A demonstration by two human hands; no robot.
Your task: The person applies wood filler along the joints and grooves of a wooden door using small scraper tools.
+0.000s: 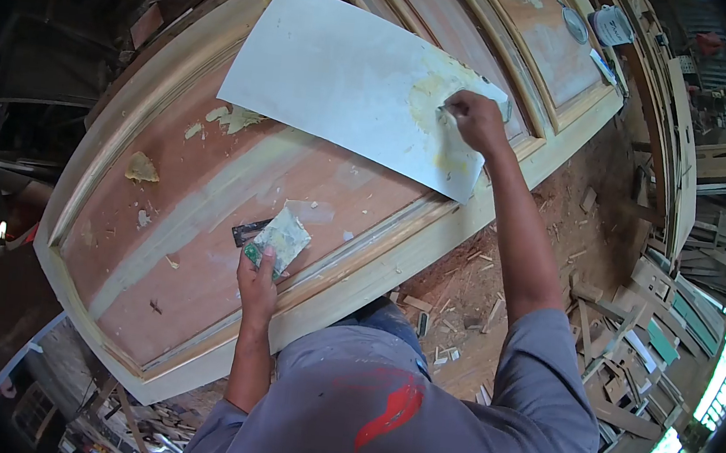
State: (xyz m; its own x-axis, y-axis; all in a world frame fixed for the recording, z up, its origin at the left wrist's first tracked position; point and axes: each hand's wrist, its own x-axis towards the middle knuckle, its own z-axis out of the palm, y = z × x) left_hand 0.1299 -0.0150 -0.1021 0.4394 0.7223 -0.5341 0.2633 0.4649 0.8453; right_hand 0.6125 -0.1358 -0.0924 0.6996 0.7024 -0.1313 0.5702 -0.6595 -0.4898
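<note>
My left hand [256,290] grips a putty scraper [287,235] by its green end, and the pale blade is smeared with filler. A dark flat piece [247,231] shows beside the scraper. My right hand [480,126] is pinched over the white sheet [335,62], at a patch of yellowish filler [433,89]; I cannot tell what small thing the fingers hold. Under the sheet lies a large wooden panelled door [198,211] with raised mouldings and a pale filled strip along its reddish panel.
At the door's far right stand a paint can [611,27] and its round lid [574,25], with a blue-and-white tool [603,67] close by. Dried filler lumps [142,168] dot the panel. Wood scraps [623,339] are heaped on the right, and chips litter the dirt floor [546,235].
</note>
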